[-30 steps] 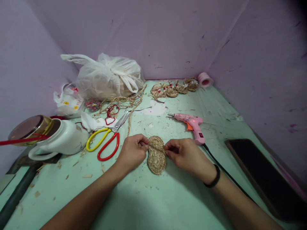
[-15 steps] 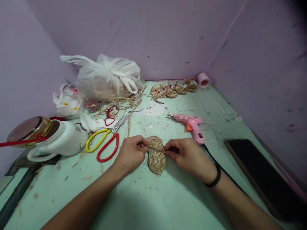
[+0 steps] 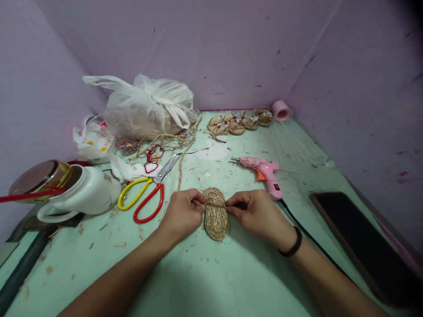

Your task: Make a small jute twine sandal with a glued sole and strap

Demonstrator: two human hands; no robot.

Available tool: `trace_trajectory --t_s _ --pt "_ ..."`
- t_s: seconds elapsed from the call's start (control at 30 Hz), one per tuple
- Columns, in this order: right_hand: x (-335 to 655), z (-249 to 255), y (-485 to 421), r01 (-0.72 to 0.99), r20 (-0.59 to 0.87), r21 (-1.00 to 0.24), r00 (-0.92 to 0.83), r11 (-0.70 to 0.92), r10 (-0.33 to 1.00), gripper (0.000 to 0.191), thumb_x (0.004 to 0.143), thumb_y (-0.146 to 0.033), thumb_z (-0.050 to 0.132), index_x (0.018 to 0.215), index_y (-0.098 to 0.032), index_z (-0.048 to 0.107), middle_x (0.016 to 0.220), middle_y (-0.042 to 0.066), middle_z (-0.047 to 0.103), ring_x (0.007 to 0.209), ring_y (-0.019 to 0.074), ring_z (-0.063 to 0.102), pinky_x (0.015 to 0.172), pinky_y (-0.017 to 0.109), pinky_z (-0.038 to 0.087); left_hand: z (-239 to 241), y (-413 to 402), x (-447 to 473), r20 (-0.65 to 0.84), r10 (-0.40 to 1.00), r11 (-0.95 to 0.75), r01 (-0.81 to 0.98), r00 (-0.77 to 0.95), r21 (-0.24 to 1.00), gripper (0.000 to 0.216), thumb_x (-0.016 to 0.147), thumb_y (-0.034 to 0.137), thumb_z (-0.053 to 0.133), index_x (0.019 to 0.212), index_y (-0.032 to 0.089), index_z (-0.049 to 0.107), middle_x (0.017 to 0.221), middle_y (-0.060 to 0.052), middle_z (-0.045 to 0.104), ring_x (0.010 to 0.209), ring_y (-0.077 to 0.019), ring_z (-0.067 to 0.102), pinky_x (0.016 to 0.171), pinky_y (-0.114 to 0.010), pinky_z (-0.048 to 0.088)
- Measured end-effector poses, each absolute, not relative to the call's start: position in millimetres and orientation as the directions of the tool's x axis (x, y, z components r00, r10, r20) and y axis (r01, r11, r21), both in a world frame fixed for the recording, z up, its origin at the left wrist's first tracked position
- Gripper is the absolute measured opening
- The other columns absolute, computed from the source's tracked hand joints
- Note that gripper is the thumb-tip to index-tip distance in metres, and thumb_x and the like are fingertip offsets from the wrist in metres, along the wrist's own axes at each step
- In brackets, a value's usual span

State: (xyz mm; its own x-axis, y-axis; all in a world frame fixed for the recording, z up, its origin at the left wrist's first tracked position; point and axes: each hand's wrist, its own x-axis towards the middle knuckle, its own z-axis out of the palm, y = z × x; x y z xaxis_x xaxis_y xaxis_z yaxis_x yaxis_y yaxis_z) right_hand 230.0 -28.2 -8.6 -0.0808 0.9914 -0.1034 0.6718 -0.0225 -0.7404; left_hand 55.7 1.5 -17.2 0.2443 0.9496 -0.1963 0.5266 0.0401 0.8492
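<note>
The coiled rope sole (image 3: 217, 223) lies flat on the green table (image 3: 205, 277), between the left hand (image 3: 185, 211) and the right hand (image 3: 256, 213). In each hand, the thumb and forefinger are pressed together, pinching 1 end of the thin strand (image 3: 215, 204) which crosses the sole. Left of the sole are scissors (image 3: 159, 177); beyond it, to the right, lies a pink glue gun (image 3: 262, 165).

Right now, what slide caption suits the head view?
Left hand and right hand at opposite edges of a coiled rope piece, pink glue gun beyond.
</note>
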Motion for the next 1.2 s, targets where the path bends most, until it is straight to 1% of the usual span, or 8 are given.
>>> trace_trajectory --t_s 0.13,0.23,0.37,0.57,0.7,0.8,1.07,1.2 --pt "227.1 -12.1 -29.2 0.647 -0.078 -0.762 -0.041 -0.033 0.996 0.015 0.067 -0.012 0.056 0.069 -0.018 0.07 0.065 0.003 0.071 0.055 0.0138 0.062 0.05 0.022 0.044 -18.0 0.7 55.9 -0.202 0.95 0.054 0.513 0.237 0.857 0.007 0.061 0.015 0.053 0.063 0.014 0.059 0.052 0.001 0.052 0.049 -0.0106 0.046 0.046 -0.021 0.034" --pt "226.4 -14.2 -29.1 0.632 -0.099 -0.772 -0.02 -0.065 0.995 0.014 0.067 -0.013 0.057 0.068 -0.018 0.07 0.065 0.002 0.071 0.055 0.0138 0.062 0.05 0.022 0.044 -16.9 0.2 55.8 -0.216 0.945 0.064 0.509 0.246 0.858 0.006 0.061 0.016 0.053 0.062 0.014 0.059 0.052 0.001 0.051 0.049 -0.0102 0.045 0.045 -0.021 0.033" --pt "225.9 -16.2 -29.7 0.653 -0.123 -0.75 0.013 -0.102 0.992 0.014 0.068 -0.015 0.057 0.069 -0.018 0.07 0.066 0.003 0.071 0.057 0.0154 0.062 0.051 0.023 0.044 -16.2 0.7 54.9 -0.235 0.937 0.078 0.5 0.26 0.863 0.006 0.062 0.015 0.052 0.062 0.014 0.058 0.05 0.002 0.048 0.047 -0.0088 0.042 0.044 -0.02 0.031" --pt "225.1 -15.3 -30.9 0.666 -0.133 -0.734 0.052 -0.134 0.99 0.013 0.067 -0.014 0.057 0.068 -0.019 0.069 0.065 0.003 0.071 0.058 0.0166 0.063 0.053 0.025 0.045 -15.3 1.4 52.1 -0.18 0.927 -0.032 0.548 0.329 0.836 0.006 0.064 0.016 0.051 0.063 0.015 0.057 0.051 0.001 0.05 0.048 -0.0097 0.044 0.044 -0.019 0.031" --pt "226.0 -13.8 -29.9 0.595 -0.194 -0.785 0.031 -0.174 0.981 0.012 0.067 -0.015 0.058 0.071 -0.018 0.069 0.069 0.003 0.072 0.061 0.0169 0.064 0.055 0.024 0.047 -10.7 -1.7 52.9 -0.142 0.921 -0.113 0.598 0.362 0.793 0.009 0.065 0.014 0.049 0.063 0.016 0.058 0.054 0.0 0.054 0.052 -0.011 0.048 0.047 -0.02 0.035" --pt "226.1 -14.2 -30.0 0.549 -0.226 -0.81 0.035 -0.208 0.973 0.012 0.067 -0.016 0.058 0.072 -0.017 0.069 0.069 0.004 0.071 0.062 0.0173 0.065 0.055 0.024 0.048 -9.0 -3.3 54.3 -0.138 0.927 -0.122 0.629 0.348 0.768 0.01 0.064 0.013 0.048 0.062 0.017 0.057 0.054 0.0 0.055 0.052 -0.0117 0.049 0.047 -0.021 0.035" --pt "224.8 -17.1 -30.3 0.501 -0.232 -0.835 0.051 -0.226 0.971 0.013 0.066 -0.016 0.058 0.072 -0.017 0.069 0.068 0.004 0.071 0.062 0.0177 0.065 0.055 0.025 0.049 -12.4 0.3 53.6 -0.167 0.916 -0.085 0.582 0.366 0.809 0.008 0.061 0.01 0.05 0.06 0.016 0.054 0.048 0.003 0.047 0.046 -0.0089 0.041 0.044 -0.02 0.03" --pt "225.4 -16.1 -29.3 0.488 -0.251 -0.837 0.057 -0.247 0.966 0.012 0.064 -0.014 0.058 0.07 -0.016 0.068 0.067 0.004 0.071 0.06 0.0171 0.064 0.053 0.024 0.048 -10.3 -1.2 51.7 -0.182 0.905 -0.083 0.581 0.384 0.809 0.007 0.063 0.012 0.05 0.06 0.016 0.053 0.046 0.004 0.044 0.044 -0.0081 0.039 0.044 -0.02 0.029"
